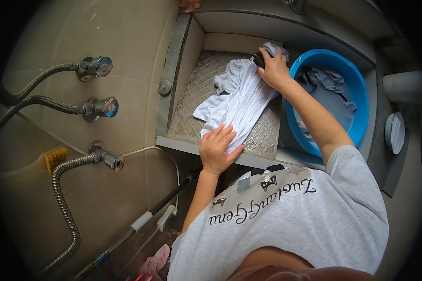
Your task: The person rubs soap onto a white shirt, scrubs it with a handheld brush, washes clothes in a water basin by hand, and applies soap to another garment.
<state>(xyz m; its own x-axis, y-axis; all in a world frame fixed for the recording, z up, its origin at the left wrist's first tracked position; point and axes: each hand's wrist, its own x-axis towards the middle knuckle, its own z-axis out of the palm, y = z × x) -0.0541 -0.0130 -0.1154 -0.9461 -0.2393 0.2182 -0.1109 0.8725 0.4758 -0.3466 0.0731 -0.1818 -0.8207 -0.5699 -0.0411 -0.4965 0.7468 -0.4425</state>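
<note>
A wet white garment [237,93] lies stretched and wrinkled across the diamond-patterned washboard surface [190,91] of a laundry sink. My left hand [218,149] rests with spread fingers on the garment's near end, by the sink's front rim. At the far end, my right hand [276,68] curls its fingers around a small dark item [259,59]; whether it is a brush or dark cloth I cannot tell. Bunched pale fabric [276,49] shows just beyond that hand. Right of the washboard, a blue plastic basin [361,105] holds cloudy water and soaking grey cloth [325,80].
Metal valves [100,107] with braided hoses project from the left wall. A metal pole [161,203] and a white power strip [166,217] are below them. A white bowl [395,133] sits at the right, and a faucet [298,5] is at the back.
</note>
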